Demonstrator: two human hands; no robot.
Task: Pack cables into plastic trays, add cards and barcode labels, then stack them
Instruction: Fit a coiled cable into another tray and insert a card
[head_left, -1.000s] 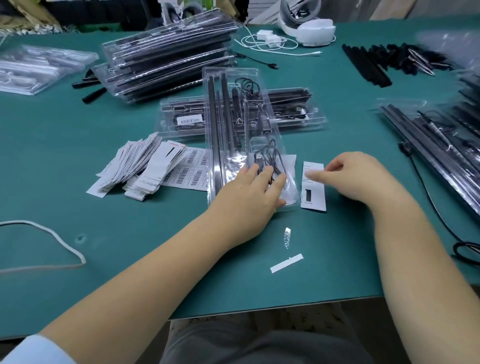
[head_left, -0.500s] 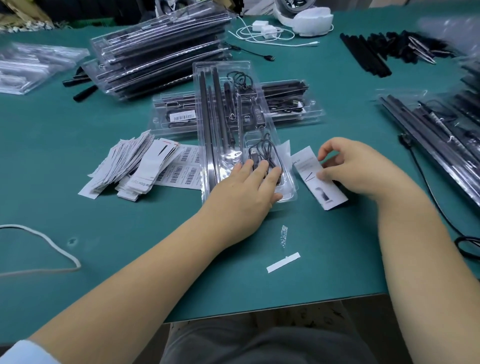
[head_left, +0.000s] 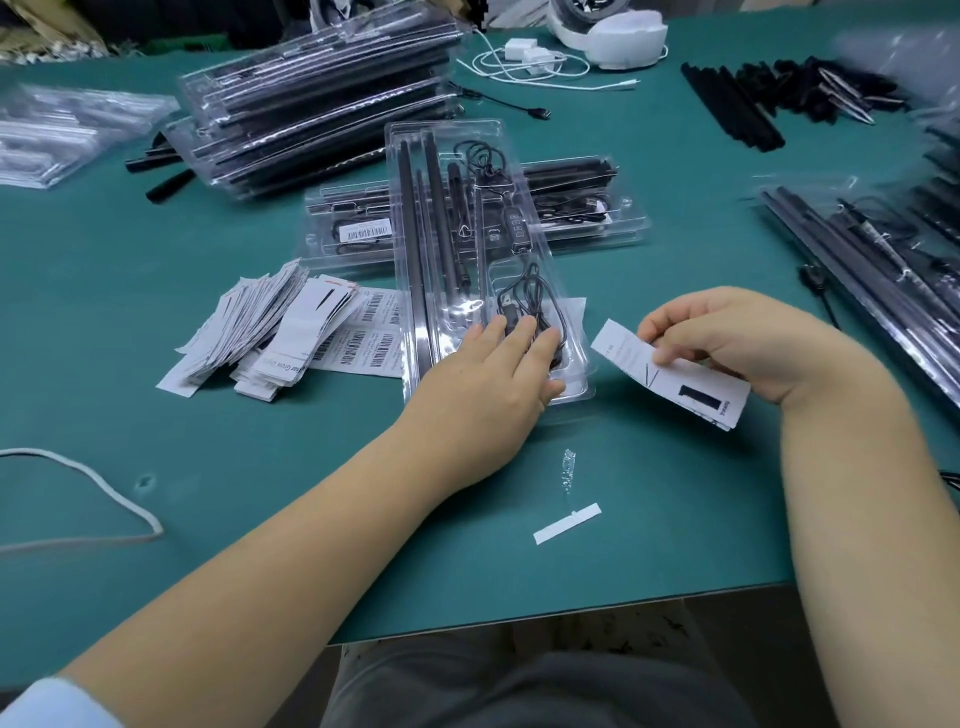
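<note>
A clear plastic tray (head_left: 415, 249) lies lengthwise on the green table, holding black rods and a coiled black cable (head_left: 530, 296). My left hand (head_left: 493, 369) rests flat on the tray's near end, fingers straight over the cable. My right hand (head_left: 737, 338) pinches a white printed card (head_left: 680, 384) and holds it lifted just right of the tray. A fanned pile of cards (head_left: 260, 322) and a sheet of barcode labels (head_left: 363, 343) lie left of the tray. A second filled tray (head_left: 618, 228) with a barcode label lies crosswise behind.
A tall stack of packed trays (head_left: 311, 98) stands at the back left. Loose black rods and cables (head_left: 779, 93) lie at the back right, more filled trays (head_left: 883, 249) at the right edge. A white paper strip (head_left: 566, 522) lies near the table's front edge; a white cord (head_left: 78, 478) lies at left.
My right hand picked the white card up off the table and lifted it, turning it. My left hand stayed pressed on the tray's near end.
</note>
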